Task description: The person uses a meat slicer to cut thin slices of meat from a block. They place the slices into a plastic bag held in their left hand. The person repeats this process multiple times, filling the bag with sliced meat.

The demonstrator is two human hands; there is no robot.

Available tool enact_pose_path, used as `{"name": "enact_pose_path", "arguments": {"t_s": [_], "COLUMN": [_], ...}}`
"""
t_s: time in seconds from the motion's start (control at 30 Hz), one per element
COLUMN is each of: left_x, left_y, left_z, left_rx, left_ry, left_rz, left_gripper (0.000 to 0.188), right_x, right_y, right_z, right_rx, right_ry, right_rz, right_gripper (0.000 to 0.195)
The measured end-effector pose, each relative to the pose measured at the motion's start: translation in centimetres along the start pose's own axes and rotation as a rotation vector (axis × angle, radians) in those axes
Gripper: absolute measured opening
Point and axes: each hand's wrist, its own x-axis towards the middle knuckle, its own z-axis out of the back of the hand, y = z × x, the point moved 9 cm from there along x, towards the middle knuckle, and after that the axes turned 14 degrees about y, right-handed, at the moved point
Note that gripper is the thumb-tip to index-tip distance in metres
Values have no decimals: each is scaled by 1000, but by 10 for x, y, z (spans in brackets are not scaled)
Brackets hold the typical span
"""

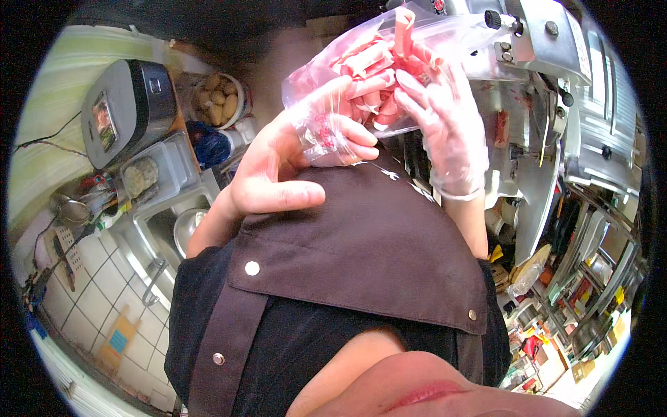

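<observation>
A clear plastic bag [312,78] at the top centre holds several pink and white rolls of thinly sliced raw meat [370,62]. My left hand [292,151] is bare and supports the bag's near left side, its fingers partly behind the printed film and its thumb held apart. On my right hand [448,114] is a clear disposable glove; its fingers lie against the meat rolls at the bag's right side. Whether those fingers grip a roll or only touch it cannot be told. Part of the bag's far edge is washed out by glare.
A metal slicing machine [542,41] stands close on the right. To the left are a white bucket of potatoes [237,112], clear plastic containers [174,172], a grey-black appliance [125,109] and a steel sink [151,224]. Crowded shelving [599,250] stands at lower right.
</observation>
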Motion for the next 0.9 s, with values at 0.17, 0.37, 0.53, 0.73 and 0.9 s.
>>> {"name": "enact_pose_path", "arguments": {"t_s": [0.17,0.37,0.53,0.73,0.9], "left_x": [6,5,10,7,12], "left_y": [3,6,19,21,22], "left_z": [-5,-2,-5,-11,-6], "left_rx": [73,240,346,286,486], "left_ry": [39,32,121,32,135], "left_rz": [13,84,253,242,409], "left_gripper": [95,92,93,63,41], "right_x": [-46,-87,-121,-54,-79], "right_y": [3,19,-4,4,-17], "right_z": [29,181,356,214,196], "right_rx": [-395,-1312,-1945,-1718,-1636], "right_ry": [-127,-611,-892,-602,-633], "right_rz": [-97,-187,-229,-215,-276], "right_gripper": [30,37,44,31,38]}}
